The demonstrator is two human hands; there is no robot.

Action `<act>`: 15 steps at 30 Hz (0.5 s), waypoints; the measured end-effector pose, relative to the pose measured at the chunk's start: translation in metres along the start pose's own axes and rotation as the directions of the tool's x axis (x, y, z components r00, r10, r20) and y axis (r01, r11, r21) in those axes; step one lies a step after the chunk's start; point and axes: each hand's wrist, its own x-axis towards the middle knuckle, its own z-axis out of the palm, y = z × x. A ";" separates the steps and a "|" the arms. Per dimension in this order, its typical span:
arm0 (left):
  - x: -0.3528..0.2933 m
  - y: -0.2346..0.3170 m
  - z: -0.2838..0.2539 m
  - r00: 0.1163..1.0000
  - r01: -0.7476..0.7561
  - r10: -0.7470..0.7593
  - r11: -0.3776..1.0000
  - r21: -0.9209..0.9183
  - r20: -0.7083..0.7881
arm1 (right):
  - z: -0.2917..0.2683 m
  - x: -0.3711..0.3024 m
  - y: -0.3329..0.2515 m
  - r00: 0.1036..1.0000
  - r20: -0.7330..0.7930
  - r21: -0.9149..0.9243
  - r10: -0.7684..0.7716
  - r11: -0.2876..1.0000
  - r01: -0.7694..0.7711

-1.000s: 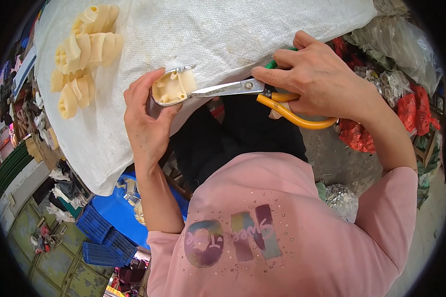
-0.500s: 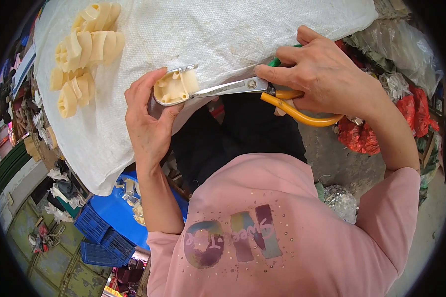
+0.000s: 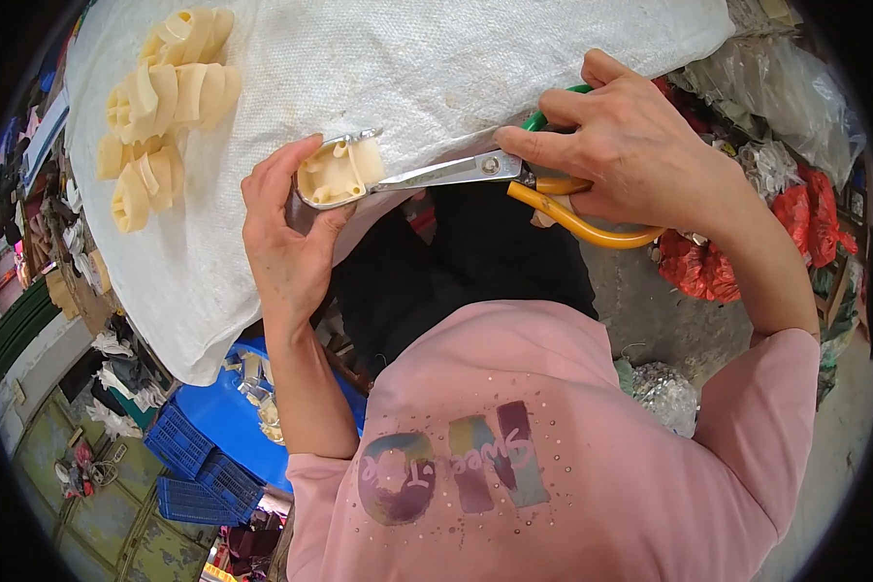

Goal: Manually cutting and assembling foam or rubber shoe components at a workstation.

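A pile of cream plastic pieces (image 3: 155, 116) lay on the white sack (image 3: 378, 68), well left of the scissors (image 3: 475, 173). One cream piece (image 3: 339, 173) was gripped in the closed left hand (image 3: 286, 233), at the blade tips. The handles were clasped by the right hand (image 3: 640, 155). With the thumb so near the blades, it could have been nicked by a slip, or the piece cut crooked.
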 end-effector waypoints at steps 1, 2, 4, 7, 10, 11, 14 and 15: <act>0.000 0.000 0.000 1.000 -0.008 0.008 1.000 0.002 0.005 | 0.000 0.000 0.000 1.000 0.000 0.012 0.003 1.000 -0.003; 0.000 0.000 0.000 1.000 -0.008 0.008 1.000 0.002 0.005 | 0.000 0.000 0.000 1.000 0.000 0.012 0.003 1.000 -0.003; 0.000 -0.001 0.000 1.000 -0.004 0.004 1.000 -0.010 -0.003 | 0.001 0.001 0.000 1.000 0.005 0.016 -0.003 1.000 0.003; -0.001 0.001 0.000 1.000 -0.001 0.001 1.000 0.018 -0.001 | 0.000 0.004 0.000 1.000 0.024 0.015 -0.006 1.000 0.006; 0.000 -0.001 0.000 1.000 -0.006 0.006 1.000 -0.004 -0.002 | -0.001 0.007 0.003 0.999 0.009 0.002 -0.035 0.999 0.035; 0.000 -0.001 0.000 1.000 -0.006 0.006 1.000 -0.004 -0.002 | -0.001 0.007 0.004 0.999 0.009 0.002 -0.035 0.999 0.035; 0.000 0.001 0.000 1.000 -0.009 0.009 1.000 0.018 -0.002 | -0.002 0.010 0.007 0.998 0.049 0.017 -0.041 0.999 0.041; 0.000 0.001 0.001 1.000 -0.005 0.005 1.000 0.013 -0.004 | -0.002 0.010 0.008 0.998 0.043 0.018 -0.054 0.998 0.053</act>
